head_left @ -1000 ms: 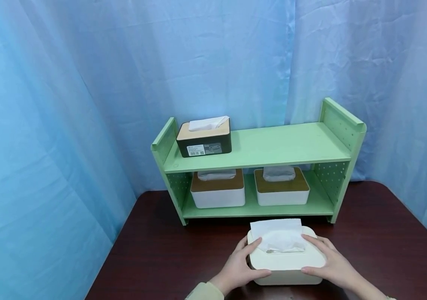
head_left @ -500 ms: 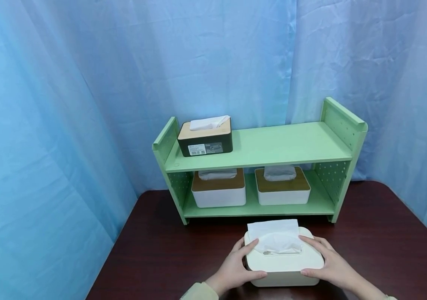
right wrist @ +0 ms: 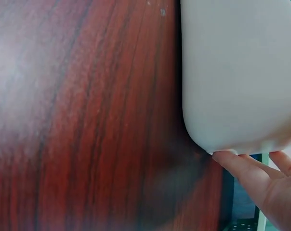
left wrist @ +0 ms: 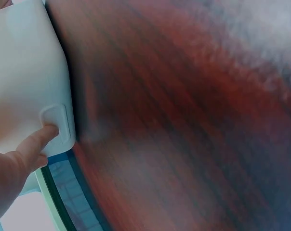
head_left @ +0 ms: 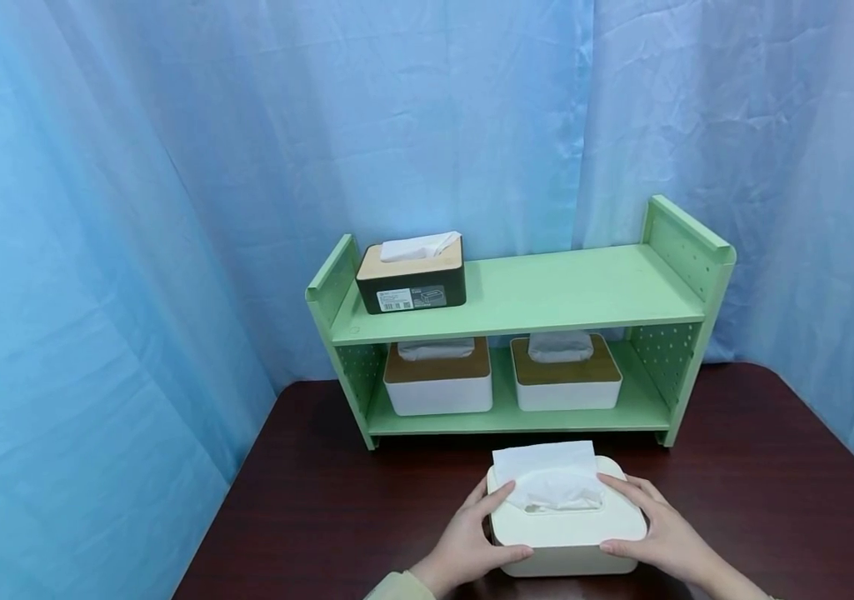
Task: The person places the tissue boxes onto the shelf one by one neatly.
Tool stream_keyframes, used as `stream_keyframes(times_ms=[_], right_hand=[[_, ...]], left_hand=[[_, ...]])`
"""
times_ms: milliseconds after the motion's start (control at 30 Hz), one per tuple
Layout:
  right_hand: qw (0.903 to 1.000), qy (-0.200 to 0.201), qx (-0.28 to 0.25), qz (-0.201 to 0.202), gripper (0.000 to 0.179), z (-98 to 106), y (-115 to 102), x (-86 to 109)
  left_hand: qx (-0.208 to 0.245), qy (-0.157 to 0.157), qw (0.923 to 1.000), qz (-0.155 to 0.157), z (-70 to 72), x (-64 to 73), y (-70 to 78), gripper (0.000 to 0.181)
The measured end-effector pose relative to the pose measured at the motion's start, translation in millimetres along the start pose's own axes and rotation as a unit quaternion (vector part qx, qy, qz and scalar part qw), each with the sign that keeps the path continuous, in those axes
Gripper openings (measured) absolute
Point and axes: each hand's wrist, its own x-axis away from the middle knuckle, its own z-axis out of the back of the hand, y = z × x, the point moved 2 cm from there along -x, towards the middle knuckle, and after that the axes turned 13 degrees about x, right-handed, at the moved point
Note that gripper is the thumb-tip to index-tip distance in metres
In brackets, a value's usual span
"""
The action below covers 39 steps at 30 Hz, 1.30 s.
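Note:
A white tissue box [head_left: 565, 530] with a white tissue [head_left: 546, 477] standing out of its slot sits on the dark table in the head view, in front of the green shelf. My left hand [head_left: 464, 540] grips its left side, thumb at the near edge and index finger on the lid. On the right side my right hand [head_left: 659, 533] holds it the same way. The left wrist view shows a fingertip on a rounded rectangular tab [left wrist: 61, 118] in the box's end. In the right wrist view, fingers [right wrist: 242, 168] lie along the box's lower edge.
The green two-tier shelf [head_left: 576, 287] stands at the back of the reddish-brown table [head_left: 307, 517]. A black tissue box with a wooden lid [head_left: 413, 283] is on its top left. Two white wooden-lidded boxes, left [head_left: 437, 395] and right [head_left: 567, 393], occupy the lower tier. Blue curtains [head_left: 441, 108] hang behind.
The white tissue box has shifted slightly left and toward me, with both hands staying on its sides. The other boxes stay put on the shelf.

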Motion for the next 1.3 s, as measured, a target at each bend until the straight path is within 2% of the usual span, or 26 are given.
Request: stream_keyframes(times_ms=[167, 400, 567, 733, 900, 1033, 1100, 1167, 1233, 1300], right_hand=[[0.9998, 0.013, 0.005, 0.015, 0.079, 0, -1, -1.9], [0.9984, 0.039, 0.024, 0.032, 0.079, 1, -1, -3.4], [0.9986, 0.041, 0.014, 0.029, 0.079, 2, -3, -3.2], [0.9981, 0.055, 0.015, 0.024, 0.081, 0, -4, -2.0], [0.9978, 0.060, 0.012, 0.025, 0.081, 4, -7, -1.2], [0.9962, 0.079, 0.013, 0.033, 0.081, 17, -17, -0.4], [0.9933, 0.104, 0.019, 0.046, 0.083, 28, -25, 0.4], [0.9877, 0.139, 0.031, 0.063, 0.085, 40, -35, 1.1], [0.9799, 0.177, 0.037, 0.084, 0.088, 55, -47, 1.5], [0.9697, 0.217, 0.037, 0.107, 0.092, 72, -60, 1.2]], left_hand=[[0.009, 0.011, 0.9998, -0.016, 0.2, 3.2, 0.6, 0.076], [0.013, 0.013, 0.9997, -0.016, 0.1, 3.7, 1.8, 0.077], [0.018, 0.014, 0.9995, -0.020, 0.3, 3.4, 2.0, 0.077], [0.003, 0.013, 0.9996, -0.025, 0.7, 3.4, 3.8, 0.078], [-0.021, 0.011, 0.9988, -0.042, 4.2, 3.0, 13.6, 0.079], [-0.036, 0.012, 0.9978, -0.054, 9.9, 3.5, 30.7, 0.080], [-0.051, 0.014, 0.9959, -0.073, 14.4, 4.5, 43.9, 0.081], [-0.067, 0.017, 0.9918, -0.107, 20.6, 5.5, 60.3, 0.081], [-0.083, 0.023, 0.9837, -0.158, 27.8, 5.7, 78.6, 0.082], [-0.097, 0.030, 0.9710, -0.216, 35.6, 5.1, 98.5, 0.084]])
